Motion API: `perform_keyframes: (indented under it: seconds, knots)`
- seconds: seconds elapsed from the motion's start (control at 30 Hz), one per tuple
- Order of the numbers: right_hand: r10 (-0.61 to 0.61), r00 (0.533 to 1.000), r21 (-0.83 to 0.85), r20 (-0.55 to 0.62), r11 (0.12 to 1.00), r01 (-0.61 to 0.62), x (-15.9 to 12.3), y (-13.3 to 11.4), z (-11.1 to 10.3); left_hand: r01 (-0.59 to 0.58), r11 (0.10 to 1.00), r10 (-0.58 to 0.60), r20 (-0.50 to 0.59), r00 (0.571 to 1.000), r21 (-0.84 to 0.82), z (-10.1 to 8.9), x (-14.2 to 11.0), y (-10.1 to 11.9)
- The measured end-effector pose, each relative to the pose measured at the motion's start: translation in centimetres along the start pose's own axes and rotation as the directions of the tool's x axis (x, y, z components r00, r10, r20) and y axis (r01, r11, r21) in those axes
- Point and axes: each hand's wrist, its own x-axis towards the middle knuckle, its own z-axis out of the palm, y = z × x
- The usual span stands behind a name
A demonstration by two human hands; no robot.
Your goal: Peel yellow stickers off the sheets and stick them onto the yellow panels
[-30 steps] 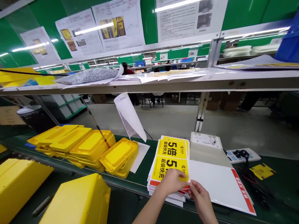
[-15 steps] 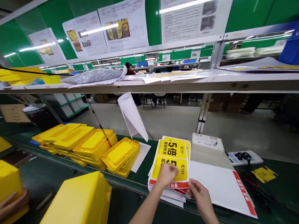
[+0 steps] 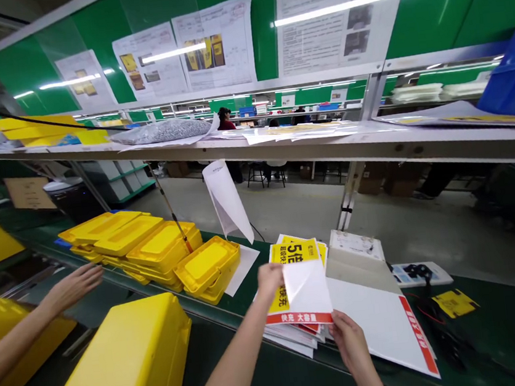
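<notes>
While a co-worker's hand (image 3: 75,287) stretches out at the left with its fingers straight and close together, a yellow case (image 3: 28,346) lies below that forearm. To its right and nearer, a bigger yellow housing (image 3: 119,363) slants across the dark surface. Beyond it, on the far side, yellow lids (image 3: 137,241) sit in overlapping piles, and one more lid (image 3: 207,264) tilts at their right end, just beside a white paper (image 3: 244,269). Right of that paper is the label sheet (image 3: 298,319), on top of a stack of sheets (image 3: 288,342), with a red strip along its near edge. The person's left hand (image 3: 268,280) has its fingers drawn narrow, gripping a lifted yellow label (image 3: 278,301), and white shows just to the right. The right hand (image 3: 348,336) pinches the near right corner of the label sheet between thumb and forefinger. Farther right lies a white board (image 3: 374,316) with a red band, then a small yellow card (image 3: 455,304) near dark cables (image 3: 445,336)
</notes>
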Motion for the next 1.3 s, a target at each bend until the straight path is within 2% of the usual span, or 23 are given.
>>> perform_keyframes:
  seconds: [0.07, 0.17, 0.27, 0.37, 0.43, 0.47, 0.5, 0.53, 0.57, 0.6, 0.63, 0.67, 0.73, 0.77, 0.83, 0.9, 0.93, 0.97, 1.0, 1.03, 1.1, 1.2, 1.3]
  knots:
    - [0.023, 0.999, 0.014, -0.042, 1.000, -0.023, 0.7, 0.1, -0.5, 0.035, 0.979, -0.062, -0.130, 0.990, -0.199, -3.7, 1.6, 2.4]
    - [0.043, 0.997, -0.031, -0.061, 0.998, -0.045, 1.4, 0.2, -0.8, -0.065, 0.899, -0.069, -0.285, 0.956, -0.433, -10.9, 1.2, 6.3]
    - [0.037, 0.996, -0.142, -0.076, 0.989, -0.047, 1.6, -0.5, -0.9, -0.257, 0.785, -0.003, -0.418, 0.908, -0.564, -17.7, -3.0, 9.1]
    - [-0.024, 0.992, -0.300, -0.128, 0.954, -0.016, 0.3, -2.2, -0.1, -0.424, 0.671, 0.074, -0.514, 0.855, -0.608, -22.3, -9.5, 10.1]
    - [-0.170, 0.974, -0.461, -0.148, 0.884, 0.084, -2.5, -3.4, 2.2, -0.513, 0.601, 0.111, -0.572, 0.813, -0.613, -23.7, -14.0, 9.7]
    - [-0.256, 0.960, -0.536, -0.116, 0.829, 0.157, -4.6, -3.6, 4.1, -0.552, 0.567, 0.124, -0.599, 0.791, -0.612, -24.0, -16.0, 9.2]
    - [-0.393, 0.919, -0.660, -0.013, 0.694, 0.287, -7.3, -3.6, 6.3, -0.584, 0.541, 0.134, -0.624, 0.770, -0.605, -24.0, -17.8, 8.6]
    - [-0.426, 0.889, -0.695, 0.166, 0.590, 0.412, -10.4, -3.2, 8.8, -0.604, 0.531, 0.135, -0.644, 0.753, -0.594, -23.9, -19.4, 8.0]
    - [-0.391, 0.862, -0.672, 0.323, 0.546, 0.500, -13.6, -2.5, 11.4, -0.612, 0.536, 0.134, -0.657, 0.742, -0.582, -23.6, -20.7, 7.3]
    - [-0.370, 0.812, -0.649, 0.452, 0.487, 0.584, -16.8, -1.5, 14.1, -0.608, 0.553, 0.135, -0.658, 0.740, -0.570, -23.4, -21.9, 6.7]
    - [-0.378, 0.726, -0.597, 0.574, 0.413, 0.687, -19.6, -0.4, 16.6, -0.595, 0.575, 0.136, -0.651, 0.747, -0.562, -23.2, -23.0, 6.1]
    - [-0.422, 0.658, -0.550, 0.624, 0.361, 0.753, -22.0, 0.7, 18.8, -0.577, 0.600, 0.146, -0.634, 0.760, -0.554, -23.2, -23.9, 5.6]
    - [-0.471, 0.593, -0.510, 0.653, 0.306, 0.804, -24.9, 2.7, 22.1, -0.543, 0.651, 0.205, -0.565, 0.799, -0.531, -24.0, -25.5, 4.9]
    - [-0.481, 0.605, -0.520, 0.635, 0.314, 0.795, -25.6, 3.4, 23.2, -0.532, 0.681, 0.258, -0.515, 0.818, -0.503, -25.0, -26.1, 4.6]
    - [-0.429, 0.697, -0.567, 0.575, 0.406, 0.717, -25.8, 4.4, 24.8, -0.556, 0.742, 0.403, -0.414, 0.816, -0.375, -28.0, -26.8, 4.0]
    - [-0.280, 0.806, -0.548, 0.522, 0.614, 0.568, -25.5, 5.1, 26.0, -0.586, 0.804, 0.513, -0.377, 0.771, -0.104, -32.2, -26.6, 2.9]
    - [-0.173, 0.841, -0.506, 0.513, 0.730, 0.459, -25.5, 5.5, 26.7, -0.554, 0.831, 0.528, -0.393, 0.753, 0.055, -34.5, -26.2, 2.2]
    - [-0.066, 0.853, -0.453, 0.518, 0.825, 0.339, -25.5, 6.0, 27.5, -0.488, 0.854, 0.516, -0.414, 0.750, 0.181, -36.9, -25.6, 1.4]
    - [0.025, 0.846, -0.402, 0.532, 0.887, 0.226, -25.6, 6.7, 28.3, -0.406, 0.877, 0.480, -0.424, 0.768, 0.257, -39.1, -24.9, 0.6]
    - [0.094, 0.833, -0.370, 0.545, 0.919, 0.138, -25.8, 7.4, 29.2, -0.330, 0.899, 0.427, -0.411, 0.805, 0.288, -41.1, -24.2, -0.3]
    - [0.176, 0.819, -0.363, 0.547, 0.931, 0.043, -26.4, 9.2, 30.9, -0.260, 0.930, 0.337, -0.315, 0.887, 0.260, -44.4, -22.9, -1.8]
    - [0.237, 0.814, -0.366, 0.531, 0.930, -0.032, -27.0, 11.9, 32.8, -0.243, 0.954, 0.274, -0.183, 0.944, 0.177, -47.3, -21.6, -3.5]
    - [0.291, 0.811, -0.355, 0.507, 0.928, -0.111, -27.3, 14.1, 33.8, -0.205, 0.973, 0.220, -0.160, 0.962, 0.108, -48.8, -20.9, -5.0]
